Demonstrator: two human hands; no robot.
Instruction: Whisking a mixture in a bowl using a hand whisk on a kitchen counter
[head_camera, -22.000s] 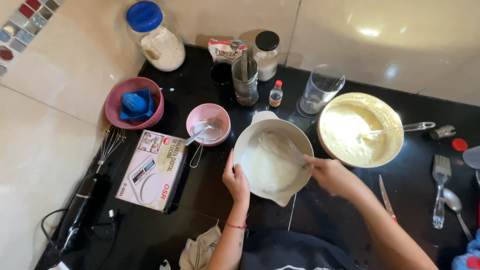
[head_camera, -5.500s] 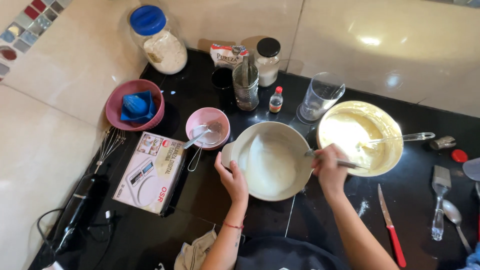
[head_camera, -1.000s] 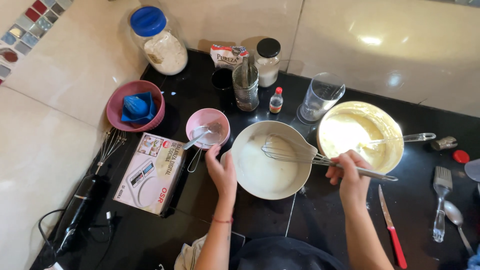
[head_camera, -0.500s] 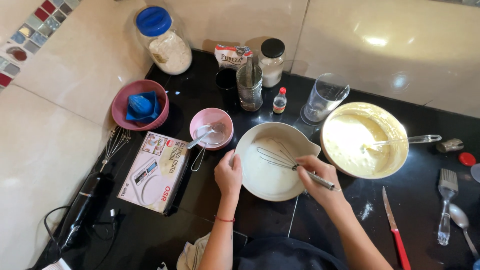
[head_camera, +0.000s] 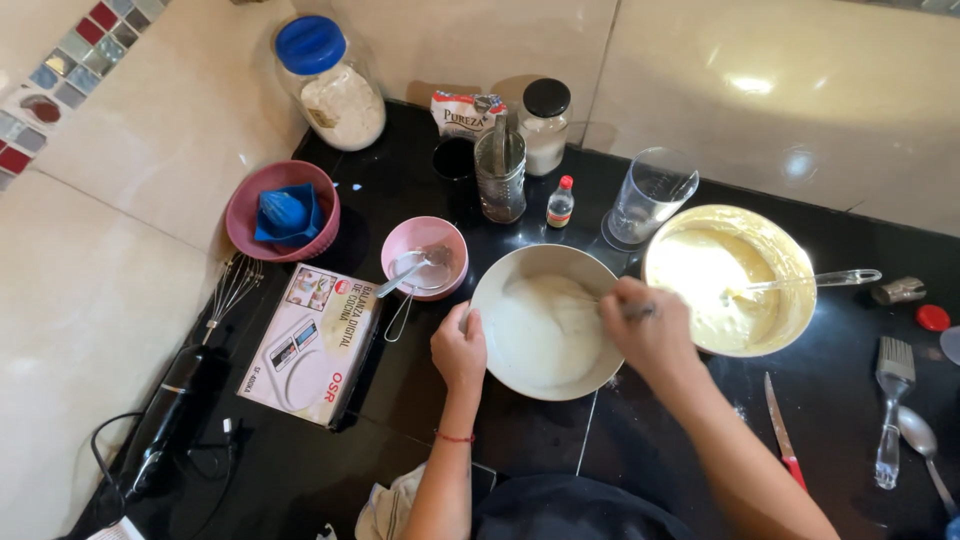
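A white bowl (head_camera: 500, 290) of white mixture sits on the black counter in front of me. My left hand (head_camera: 459, 349) grips its left rim. My right hand (head_camera: 652, 330) is over the bowl's right rim, closed on the handle of a wire whisk (head_camera: 600, 305) whose wires sit blurred in the mixture. Just to the right stands a yellow bowl (head_camera: 790, 250) of pale batter with a clear-handled utensil (head_camera: 820, 281) resting in it.
A small pink bowl with a sieve (head_camera: 425, 262), a larger pink bowl holding a blue juicer (head_camera: 283, 212), a boxed kitchen scale (head_camera: 311, 341) and a hand mixer (head_camera: 175, 395) lie left. Jars (head_camera: 330, 85), a glass cup (head_camera: 651, 197) and a small bottle (head_camera: 561, 202) stand behind. A knife (head_camera: 781, 433), fork and spoon lie right.
My right hand has pulled in over the bowl's right rim and the whisk keeps moving through the white mixture. My left hand stays on the left rim.
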